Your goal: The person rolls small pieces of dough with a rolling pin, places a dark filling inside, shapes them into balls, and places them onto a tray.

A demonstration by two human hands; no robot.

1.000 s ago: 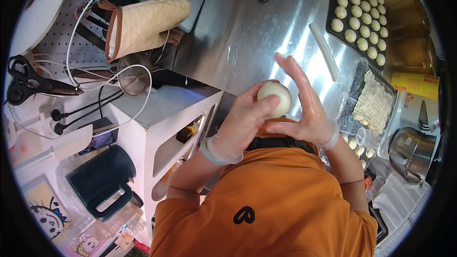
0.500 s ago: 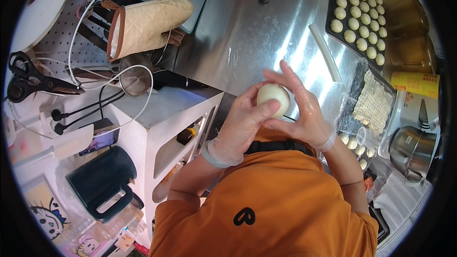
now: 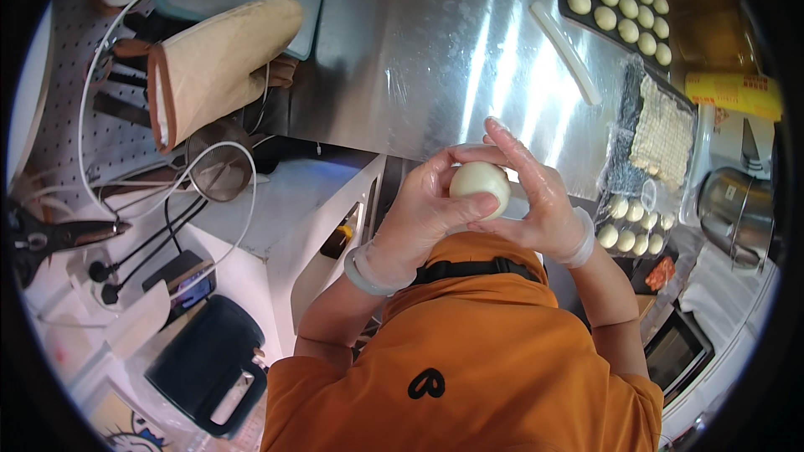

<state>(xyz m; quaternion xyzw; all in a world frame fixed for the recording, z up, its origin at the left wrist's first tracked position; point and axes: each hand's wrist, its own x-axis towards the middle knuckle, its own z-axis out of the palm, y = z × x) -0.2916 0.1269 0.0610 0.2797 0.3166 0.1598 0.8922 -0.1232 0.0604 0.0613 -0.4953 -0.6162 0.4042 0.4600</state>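
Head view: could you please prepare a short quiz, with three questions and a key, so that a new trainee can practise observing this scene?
1. Multiple choice. What is the left hand holding?
a) a large pale ball
b) a mug
c) scissors

2. True or false? The beige oven mitt lies to the left of the white strip in the picture.

3. Fill in the gap. At the upper right, small pale balls sit in rows on a ____ tray.

Key: 1: a; 2: true; 3: black.
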